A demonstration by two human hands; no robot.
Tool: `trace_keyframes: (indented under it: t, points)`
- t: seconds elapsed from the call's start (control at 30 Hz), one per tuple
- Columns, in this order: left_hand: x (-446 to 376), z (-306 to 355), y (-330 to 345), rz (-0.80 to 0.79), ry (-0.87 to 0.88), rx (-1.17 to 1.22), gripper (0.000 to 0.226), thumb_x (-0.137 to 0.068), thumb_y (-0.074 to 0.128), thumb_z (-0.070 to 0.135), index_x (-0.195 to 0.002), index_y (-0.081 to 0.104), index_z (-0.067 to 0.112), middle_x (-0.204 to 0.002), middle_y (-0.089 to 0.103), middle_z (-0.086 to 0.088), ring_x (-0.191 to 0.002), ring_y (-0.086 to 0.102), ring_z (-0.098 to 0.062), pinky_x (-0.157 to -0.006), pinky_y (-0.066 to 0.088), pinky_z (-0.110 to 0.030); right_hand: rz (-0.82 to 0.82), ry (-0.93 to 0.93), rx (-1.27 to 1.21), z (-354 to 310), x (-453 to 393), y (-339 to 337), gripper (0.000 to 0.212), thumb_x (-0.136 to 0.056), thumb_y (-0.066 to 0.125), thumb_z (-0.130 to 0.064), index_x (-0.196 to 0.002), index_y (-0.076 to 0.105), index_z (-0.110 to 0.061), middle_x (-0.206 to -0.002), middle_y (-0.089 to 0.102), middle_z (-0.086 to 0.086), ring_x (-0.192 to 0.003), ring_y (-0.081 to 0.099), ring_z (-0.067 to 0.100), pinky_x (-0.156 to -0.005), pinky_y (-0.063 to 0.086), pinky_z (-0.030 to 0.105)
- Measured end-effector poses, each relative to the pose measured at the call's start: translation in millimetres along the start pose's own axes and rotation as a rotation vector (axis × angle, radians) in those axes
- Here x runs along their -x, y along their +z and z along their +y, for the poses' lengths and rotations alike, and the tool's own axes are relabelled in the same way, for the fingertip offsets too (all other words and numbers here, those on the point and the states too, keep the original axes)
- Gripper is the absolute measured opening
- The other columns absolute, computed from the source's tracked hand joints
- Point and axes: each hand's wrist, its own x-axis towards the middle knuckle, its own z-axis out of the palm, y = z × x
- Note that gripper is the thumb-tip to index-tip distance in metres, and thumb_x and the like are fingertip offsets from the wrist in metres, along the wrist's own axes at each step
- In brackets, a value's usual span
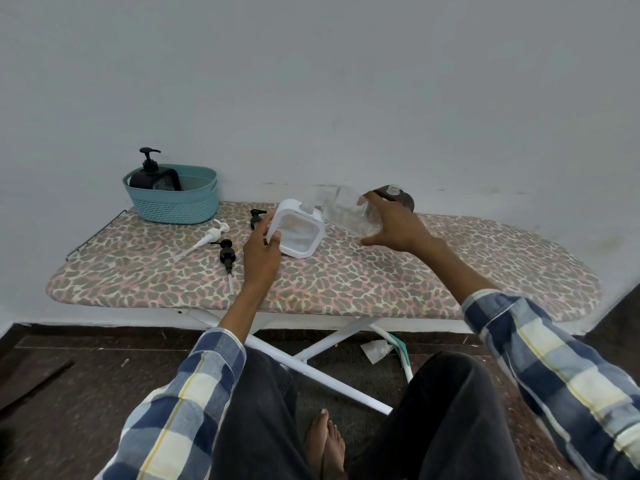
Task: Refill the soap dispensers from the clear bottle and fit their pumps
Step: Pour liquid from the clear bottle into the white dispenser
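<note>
A white square dispenser (298, 229) with a clear window stands tilted on the leopard-print ironing board (450, 271); my left hand (261, 252) grips its left edge. My right hand (391, 221) holds the clear bottle (346, 211), tipped on its side with its neck pointing left toward the dispenser's top opening. Behind my right hand a dark brown dispenser (398, 197) with a clear neck is partly hidden. Loose pumps lie on the board: a white pump (204, 239) and two black pumps (227, 252), (257, 218).
A teal basket (176, 202) at the board's back left holds a black dispenser (150, 174) with its pump fitted. A wall runs right behind the board. My legs and a bare foot are below, near the board's white crossed legs (311, 355).
</note>
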Motion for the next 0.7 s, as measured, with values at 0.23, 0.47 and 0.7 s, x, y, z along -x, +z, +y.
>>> trace_keyframes:
  t: [0.23,0.47,0.7]
  points:
    - [0,2,1,0.031,-0.023,-0.042,0.044,-0.109,0.055,0.020,-0.153,0.053,0.026,-0.141,0.064,0.001,-0.123,0.062,-0.018,-0.102,0.055,-0.040,0.231,0.139,-0.565,-3,1,41,0.082,-0.070,0.098,-0.046,-0.133,0.049,-0.031,-0.111,0.072,-0.001,-0.099,0.071,0.011,-0.081,0.058,0.027]
    - [2,8,4,0.045,-0.067,-0.088,0.039,-0.109,0.055,0.019,-0.148,0.054,0.024,-0.123,0.060,0.008,-0.108,0.058,-0.010,-0.077,0.045,-0.016,0.371,0.307,-0.844,-2,-7,79,0.094,-0.074,0.097,-0.042,-0.147,0.039,-0.029,-0.129,0.069,-0.002,-0.115,0.067,0.009,-0.098,0.049,0.031]
    - [1,9,6,0.038,-0.105,-0.089,0.035,-0.107,0.059,0.020,-0.142,0.056,0.022,-0.127,0.062,0.003,-0.113,0.060,-0.014,-0.084,0.047,-0.022,0.347,0.373,-0.820,-1,-6,86,0.110,-0.077,0.094,-0.043,-0.160,0.027,-0.015,-0.143,0.064,0.005,-0.124,0.061,0.017,-0.105,0.048,0.034]
